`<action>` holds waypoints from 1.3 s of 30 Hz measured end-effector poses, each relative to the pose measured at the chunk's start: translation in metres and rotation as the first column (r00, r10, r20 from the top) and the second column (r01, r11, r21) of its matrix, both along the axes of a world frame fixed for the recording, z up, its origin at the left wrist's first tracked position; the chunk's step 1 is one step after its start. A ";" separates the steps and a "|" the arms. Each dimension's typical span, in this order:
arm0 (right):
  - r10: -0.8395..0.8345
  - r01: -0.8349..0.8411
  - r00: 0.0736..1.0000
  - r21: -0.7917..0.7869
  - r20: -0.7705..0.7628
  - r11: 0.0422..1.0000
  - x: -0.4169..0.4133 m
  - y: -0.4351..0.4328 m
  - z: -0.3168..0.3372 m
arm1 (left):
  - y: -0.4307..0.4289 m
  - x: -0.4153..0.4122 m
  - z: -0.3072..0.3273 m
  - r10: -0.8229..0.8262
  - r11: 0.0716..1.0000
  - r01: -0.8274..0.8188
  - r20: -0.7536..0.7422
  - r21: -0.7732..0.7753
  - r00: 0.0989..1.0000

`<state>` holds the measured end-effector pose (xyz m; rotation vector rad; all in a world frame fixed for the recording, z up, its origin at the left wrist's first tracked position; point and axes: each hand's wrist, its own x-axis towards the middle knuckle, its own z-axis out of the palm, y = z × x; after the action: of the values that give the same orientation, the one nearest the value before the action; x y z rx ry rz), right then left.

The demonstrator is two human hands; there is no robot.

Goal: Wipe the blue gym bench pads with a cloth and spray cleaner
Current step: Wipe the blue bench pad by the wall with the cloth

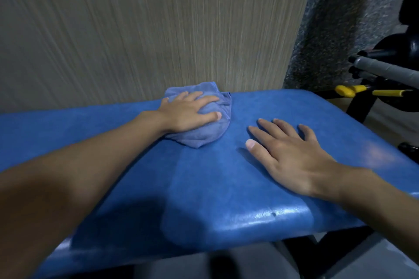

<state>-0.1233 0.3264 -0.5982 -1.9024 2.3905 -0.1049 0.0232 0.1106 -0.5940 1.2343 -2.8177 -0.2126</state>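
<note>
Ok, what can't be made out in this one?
1. No spray cleaner shows anywhere in the head view.
2. The blue pad under the cloth: hidden by the cloth and the left hand gripping it.
3. The pad's left end: cut off by the frame edge.
4. The grey bar: cut off by the right edge.
5. The pad under the right hand: covered by its palm.

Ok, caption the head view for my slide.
Left hand grips a bunched cloth on the blue bench pad; right hand rests flat nearby.
</note>
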 end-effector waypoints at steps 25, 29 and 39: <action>-0.036 0.036 0.999 -0.032 0.014 0.999 0.002 0.006 0.014 | 0.142 0.057 -0.009 0.038 0.998 -0.035 0.052 -0.052 0.998; -0.010 0.010 1.000 0.019 0.000 1.000 -0.001 0.004 0.002 | 0.079 0.037 -0.008 0.051 0.998 -0.050 0.040 -0.035 0.998; -0.004 0.004 1.000 0.008 0.007 1.000 0.001 0.004 0.004 | 0.002 0.004 -0.006 0.123 0.992 -0.123 0.044 -0.013 0.991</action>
<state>-0.1220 0.3306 -0.5938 -1.8901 2.3866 -0.1021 0.0269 0.1130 -0.6003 1.4218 -2.7632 -0.1662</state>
